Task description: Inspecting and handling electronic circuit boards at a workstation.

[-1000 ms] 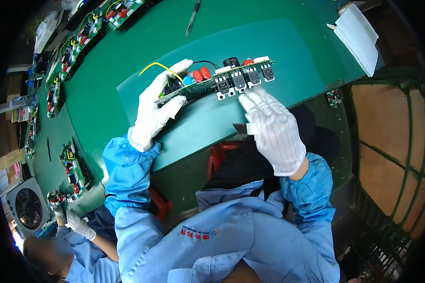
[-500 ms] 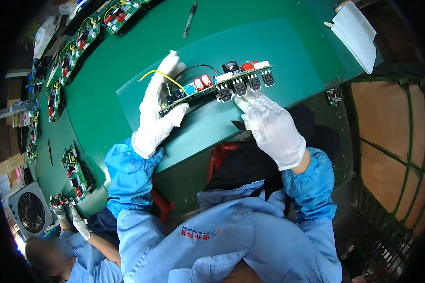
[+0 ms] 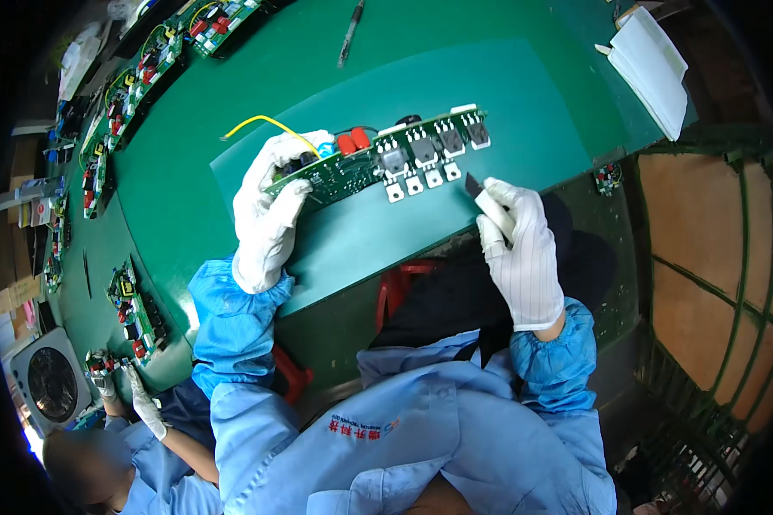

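My left hand [image 3: 264,215], in a white glove, is closed on the left end of a green circuit board [image 3: 345,178], held tilted above the table. A yellow wire [image 3: 270,120] and red capacitors [image 3: 352,141] show along its upper side. Several black transistors [image 3: 423,151] with pale metal tabs line its right half, the tabs hanging past the near edge. Just right of the board, apart from it, my gloved right hand [image 3: 524,257] is closed on a small blade [image 3: 473,184] with a dark, pointed tip and a white handle.
The green mat [image 3: 455,73] covers the table, with a pen [image 3: 350,34] at the back. A white stack of paper [image 3: 648,69] lies at the right corner. More circuit boards [image 3: 137,313] line the left, where a co-worker's gloved hand [image 3: 149,408] works beside a fan [image 3: 53,384].
The board has turned so its underside and transistor tabs face me. My right hand has drawn away from the transistors to the right, raising the blade tip toward the board.
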A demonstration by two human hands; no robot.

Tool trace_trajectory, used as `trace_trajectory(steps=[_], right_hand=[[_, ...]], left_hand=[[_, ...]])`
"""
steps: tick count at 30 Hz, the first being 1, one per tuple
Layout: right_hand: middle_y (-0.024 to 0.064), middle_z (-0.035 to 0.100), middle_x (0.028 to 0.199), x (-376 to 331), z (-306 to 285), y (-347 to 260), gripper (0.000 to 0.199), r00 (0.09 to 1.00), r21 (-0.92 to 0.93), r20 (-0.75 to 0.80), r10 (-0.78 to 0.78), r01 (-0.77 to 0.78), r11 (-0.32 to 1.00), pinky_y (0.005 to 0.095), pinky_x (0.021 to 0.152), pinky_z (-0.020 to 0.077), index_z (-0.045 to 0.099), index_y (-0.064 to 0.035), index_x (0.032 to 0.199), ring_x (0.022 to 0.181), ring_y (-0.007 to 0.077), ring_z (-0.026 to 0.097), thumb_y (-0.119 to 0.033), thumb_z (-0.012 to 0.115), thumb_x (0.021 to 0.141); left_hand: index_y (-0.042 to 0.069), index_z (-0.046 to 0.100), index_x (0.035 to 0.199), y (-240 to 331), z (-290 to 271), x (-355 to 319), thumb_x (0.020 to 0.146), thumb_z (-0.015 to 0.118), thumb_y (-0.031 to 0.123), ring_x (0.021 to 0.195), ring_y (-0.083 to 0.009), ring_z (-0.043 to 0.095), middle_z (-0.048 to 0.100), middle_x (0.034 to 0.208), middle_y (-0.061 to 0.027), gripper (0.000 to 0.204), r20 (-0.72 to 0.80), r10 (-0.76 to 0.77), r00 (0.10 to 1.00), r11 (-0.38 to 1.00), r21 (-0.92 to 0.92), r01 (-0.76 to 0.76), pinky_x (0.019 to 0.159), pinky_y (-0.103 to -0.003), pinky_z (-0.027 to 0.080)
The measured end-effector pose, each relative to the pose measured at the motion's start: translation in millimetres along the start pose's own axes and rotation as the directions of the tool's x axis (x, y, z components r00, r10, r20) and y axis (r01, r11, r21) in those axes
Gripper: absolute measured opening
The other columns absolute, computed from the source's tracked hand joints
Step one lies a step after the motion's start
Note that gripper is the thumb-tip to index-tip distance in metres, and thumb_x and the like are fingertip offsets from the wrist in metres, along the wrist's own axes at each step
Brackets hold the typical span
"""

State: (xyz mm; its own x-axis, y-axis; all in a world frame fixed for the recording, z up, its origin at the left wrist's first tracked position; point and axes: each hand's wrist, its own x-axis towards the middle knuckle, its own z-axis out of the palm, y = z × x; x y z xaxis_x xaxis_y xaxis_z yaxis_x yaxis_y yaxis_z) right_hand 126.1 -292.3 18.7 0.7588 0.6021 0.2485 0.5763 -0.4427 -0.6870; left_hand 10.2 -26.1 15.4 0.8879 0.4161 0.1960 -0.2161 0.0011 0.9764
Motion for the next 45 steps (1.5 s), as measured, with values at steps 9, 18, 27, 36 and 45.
trace_trajectory(steps=[9,18,27,36,45], right_hand=[[0.0089,0.059,0.099,-4,18,-8,0.030,0.997,-0.142,0.011,-0.076,0.076,0.987,0.0367,0.066,0.0531,0.067,-0.0081,0.108,0.083,0.0273,0.063,-0.007,0.071,0.079],[0.0107,0.059,0.101,2,15,-12,0.022,0.985,-0.133,0.167,-0.045,0.068,0.989,0.0371,0.064,0.0537,0.066,-0.0049,0.107,0.081,0.0285,0.063,-0.009,0.064,0.086],[0.0099,0.059,0.099,6,18,-11,0.018,0.984,-0.142,0.159,-0.082,0.105,0.984,0.0340,0.056,0.0534,0.066,-0.0045,0.104,0.073,0.0258,0.065,-0.009,0.063,0.087],[0.0108,0.057,0.100,5,26,-9,0.012,0.984,-0.193,0.163,-0.064,0.096,0.977,0.0342,0.052,0.0510,0.060,-0.0040,0.098,0.074,0.0256,0.065,-0.010,0.062,0.088],[0.0091,0.056,0.098,3,28,-15,0.013,0.986,-0.214,0.162,-0.036,0.070,0.974,0.0335,0.051,0.0500,0.060,-0.0038,0.098,0.070,0.0248,0.064,-0.011,0.062,0.088]], left_hand=[[0.005,0.052,0.106,-12,11,-2,0.074,0.075,0.011,0.104,-0.0205,0.056,0.056,0.112,-0.0124,0.040,-0.156,-0.084,0.984,0.987,-0.150,0.061,0.097,-0.036,0.044],[0.004,0.050,0.099,-36,3,-1,0.083,0.074,0.026,0.091,-0.0215,0.054,0.059,0.094,-0.0125,0.036,-0.067,0.116,0.991,0.986,-0.115,-0.123,0.080,-0.035,0.046],[0.004,0.049,0.101,-33,5,1,0.083,0.075,0.037,0.092,-0.0226,0.053,0.057,0.099,-0.0168,0.046,-0.094,0.044,0.995,0.984,-0.170,-0.059,0.079,-0.035,0.046],[0.004,0.048,0.097,-39,1,0,0.081,0.076,0.040,0.088,-0.0239,0.055,0.058,0.090,-0.0164,0.049,-0.113,0.036,0.993,0.989,-0.138,-0.051,0.078,-0.036,0.046],[0.004,0.047,0.097,-45,-2,1,0.082,0.076,0.038,0.086,-0.0235,0.054,0.058,0.089,-0.0146,0.047,-0.111,0.081,0.991,0.988,-0.122,-0.094,0.079,-0.037,0.046]])
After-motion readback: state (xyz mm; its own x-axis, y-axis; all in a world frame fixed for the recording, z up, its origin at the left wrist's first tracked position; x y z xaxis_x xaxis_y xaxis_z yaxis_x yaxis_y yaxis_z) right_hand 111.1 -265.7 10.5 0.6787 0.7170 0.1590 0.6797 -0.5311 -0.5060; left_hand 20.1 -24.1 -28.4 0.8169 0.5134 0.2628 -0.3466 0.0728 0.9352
